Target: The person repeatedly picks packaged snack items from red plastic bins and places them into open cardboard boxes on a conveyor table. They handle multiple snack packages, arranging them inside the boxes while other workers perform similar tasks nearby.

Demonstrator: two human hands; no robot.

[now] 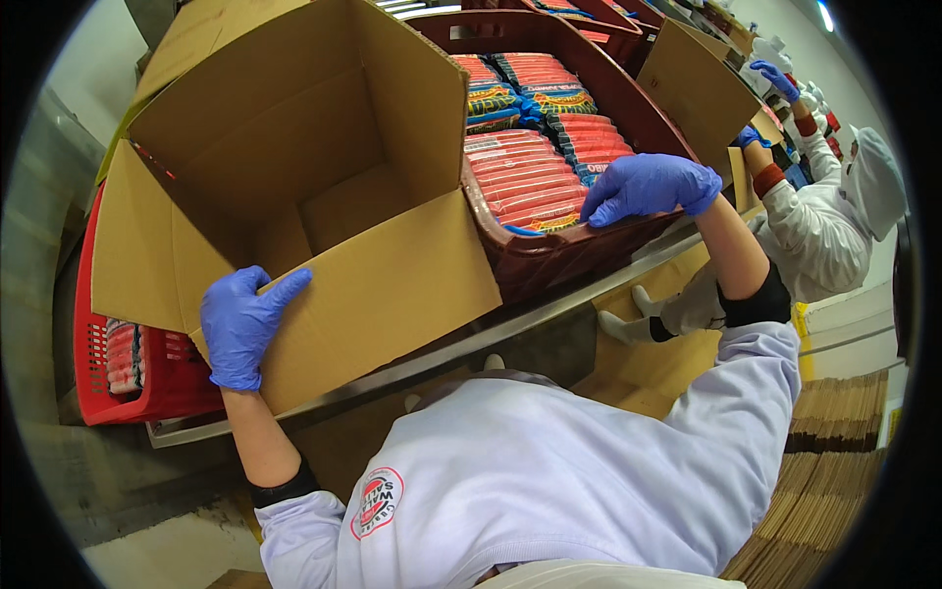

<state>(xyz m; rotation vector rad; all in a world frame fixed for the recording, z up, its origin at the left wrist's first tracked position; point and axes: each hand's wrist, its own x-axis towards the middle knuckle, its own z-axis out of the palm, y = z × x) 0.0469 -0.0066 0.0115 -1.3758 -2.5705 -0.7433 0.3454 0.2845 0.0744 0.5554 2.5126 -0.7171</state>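
An open brown cardboard box (392,250) stands before me, its inside bare and its flaps spread. My left hand (240,319) is closed on the near flap at its left corner, thumb laid along the top. To the right, a dark red plastic crate (535,260) is filled with packs of red sausages (520,177) in clear wrap with blue and yellow print. My right hand (653,187) is closed over the crate's near right rim, fingers bent inward beside the packs. Its fingertips are partly hidden.
A bright red crate (167,378) with sausage packs sits left, partly under the box. A metal table edge (579,304) runs along the front. At right, a co-worker (814,245) in white with blue gloves stands beside another open box (697,83). Flat cardboard stacks (819,491) stand lower right.
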